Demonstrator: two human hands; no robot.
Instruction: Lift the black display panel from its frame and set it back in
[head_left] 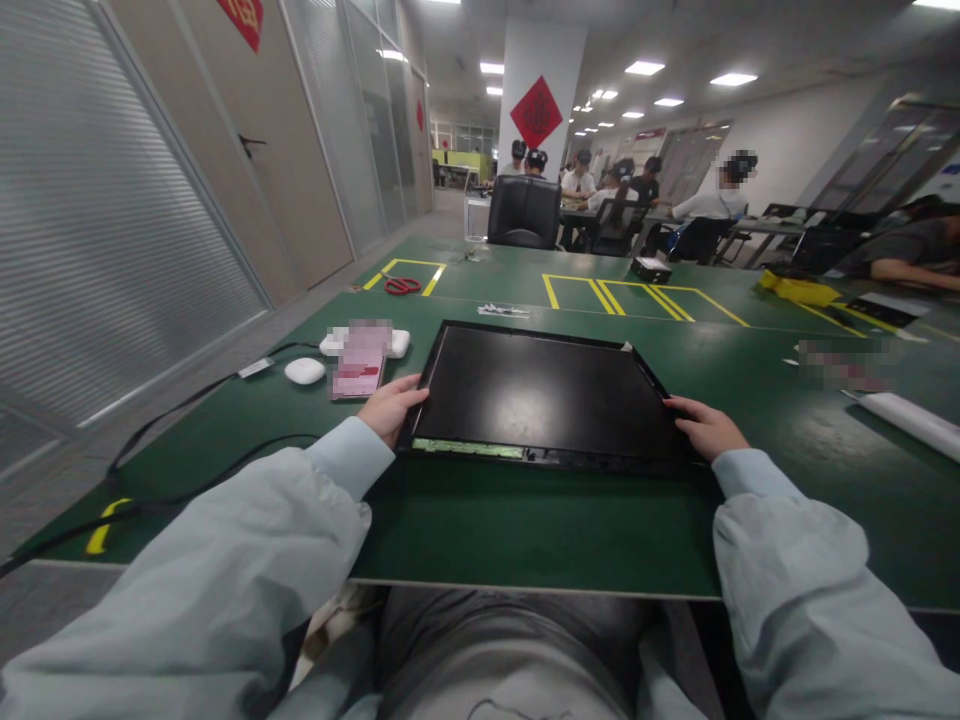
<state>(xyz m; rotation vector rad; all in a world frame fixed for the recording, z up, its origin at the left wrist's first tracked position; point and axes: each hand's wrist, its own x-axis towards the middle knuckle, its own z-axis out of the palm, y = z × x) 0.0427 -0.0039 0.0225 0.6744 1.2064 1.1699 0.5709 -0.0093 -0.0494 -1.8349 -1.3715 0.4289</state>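
A black flat screen panel (540, 390) in a thin dark frame is in front of me at the near part of the green table. Along its near edge, on the left half, runs a strip of exposed green circuit board (469, 448). My left hand (394, 408) grips the panel's left edge, thumb on top. On the opposite edge, my right hand (709, 428) holds the panel with its thumb over the frame. The fingers underneath are hidden. Whether the panel rests fully on the table or is slightly raised, I cannot tell.
Left of the panel lie a phone (360, 365), a white rounded case (304, 371) and black cables (172, 410). Red-handled scissors (402, 286) and a small black box (650, 270) sit farther back. A white roll (915, 425) lies right. An office chair (523, 212) stands beyond; people sit behind.
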